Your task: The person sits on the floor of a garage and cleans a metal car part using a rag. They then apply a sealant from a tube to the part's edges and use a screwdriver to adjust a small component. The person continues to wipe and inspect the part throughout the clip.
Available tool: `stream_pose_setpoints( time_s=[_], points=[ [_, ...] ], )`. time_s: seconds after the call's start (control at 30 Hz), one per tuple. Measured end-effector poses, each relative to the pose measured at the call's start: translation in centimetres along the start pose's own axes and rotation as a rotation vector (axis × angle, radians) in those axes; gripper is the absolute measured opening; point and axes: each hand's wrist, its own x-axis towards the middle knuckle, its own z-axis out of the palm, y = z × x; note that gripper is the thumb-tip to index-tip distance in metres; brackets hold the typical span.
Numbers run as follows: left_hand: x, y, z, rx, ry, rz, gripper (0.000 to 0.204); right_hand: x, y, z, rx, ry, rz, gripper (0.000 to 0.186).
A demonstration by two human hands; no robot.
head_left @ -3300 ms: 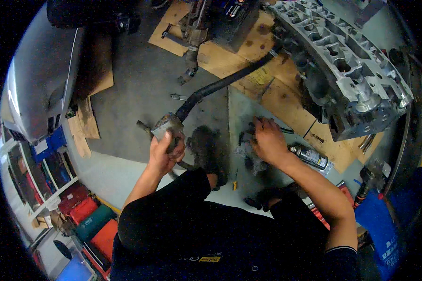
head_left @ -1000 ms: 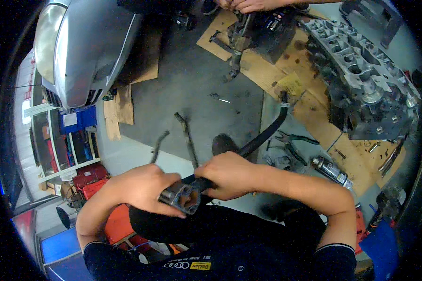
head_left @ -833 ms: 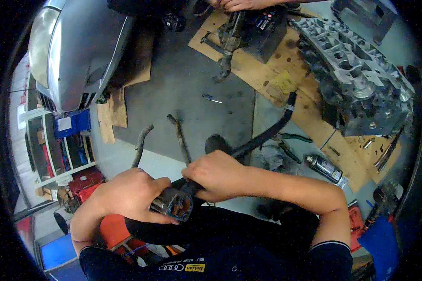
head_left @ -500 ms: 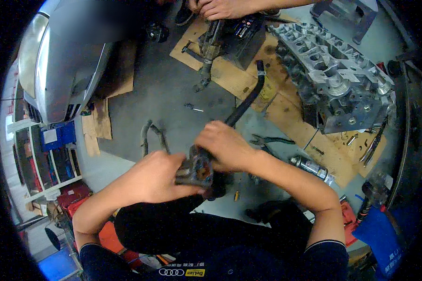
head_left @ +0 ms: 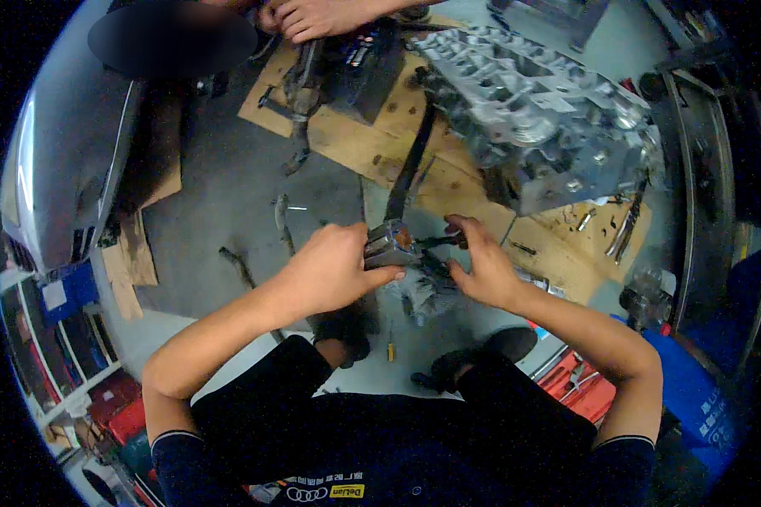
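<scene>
My left hand point(head_left: 330, 266) is closed around a grey metal fitting point(head_left: 389, 245) with an opening that looks rusty brown inside. A long black hose point(head_left: 412, 160) runs from behind this fitting toward the engine block. To the fitting's right, my right hand point(head_left: 489, 266) has its thumb and fingers apart around the dark handles of pliers point(head_left: 441, 242). The pliers' jaws are hidden behind the fitting, and I cannot make out a firm grip. Below them lies a crumpled clear plastic piece point(head_left: 423, 296).
A large metal engine block point(head_left: 533, 127) stands on cardboard point(head_left: 558, 266) at the right. Another person's hands point(head_left: 321, 19) work on a metal pipe part point(head_left: 303, 101) at the back. A yellow screwdriver point(head_left: 391, 348) lies between my feet; a red tool tray point(head_left: 579, 384) is by my right knee.
My right hand has left the hose and fitting and moved right to the pliers. My left hand still holds the fitting, now turned and farther forward. The whole view has shifted.
</scene>
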Motion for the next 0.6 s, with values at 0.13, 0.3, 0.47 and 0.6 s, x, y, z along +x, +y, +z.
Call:
stream_pose_setpoints(
  time_s=[0.13,0.3,0.47,0.6],
  points=[
    [0.9,0.2,2.4,-0.017,0.027,0.039,0.055,-1.9,0.3,-0.4,0.21,-0.083,0.069,0.053],
    [1.4,0.5,2.9,0.041,0.03,0.101,0.05,-1.0,-1.7,-0.3,0.541,-0.149,0.101,0.045],
    [1.6,4.0,-0.1,0.152,-0.013,0.072,0.046,0.0,-2.6,-1.5,0.738,-0.19,0.146,0.048],
    [2.1,5.9,-1.5,0.037,0.011,0.1,0.046,0.5,-2.8,-2.0,0.763,-0.22,0.158,0.045]
  ],
)
